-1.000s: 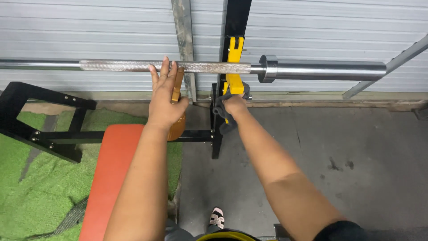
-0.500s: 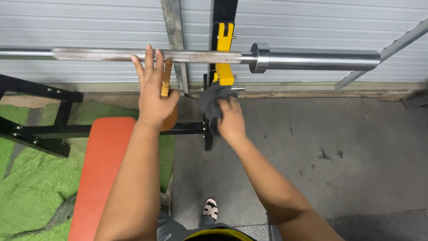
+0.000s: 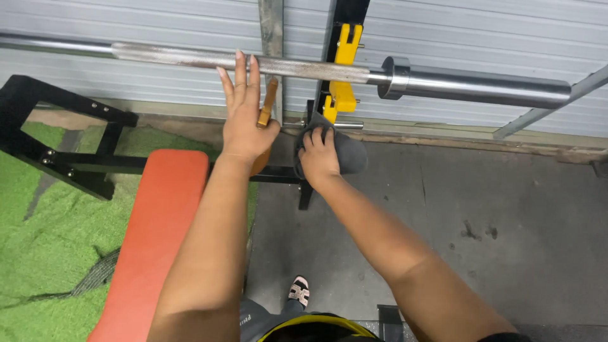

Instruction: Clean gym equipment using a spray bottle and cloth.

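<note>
Grey concrete floor (image 3: pixel 506 215) right of the rack is open, only small dark stains. Green turf (image 3: pixel 44 234) covers the floor's left side. Orange bench pad (image 3: pixel 152 240) runs from bottom left up to the black rack frame (image 3: pixel 63 158). Steel barbell (image 3: pixel 316 68) rests across the yellow hook (image 3: pixel 345 95) of the black upright, knurled left, smooth sleeve right. Left hand (image 3: pixel 244 126) lies flat, fingers straight, tips on the bar, thumb pinning an amber bottle (image 3: pixel 266 117). Right hand (image 3: pixel 318 155) is spread, pressing a dark grey cloth (image 3: pixel 348 155) against the upright base, just under the hook.
</note>
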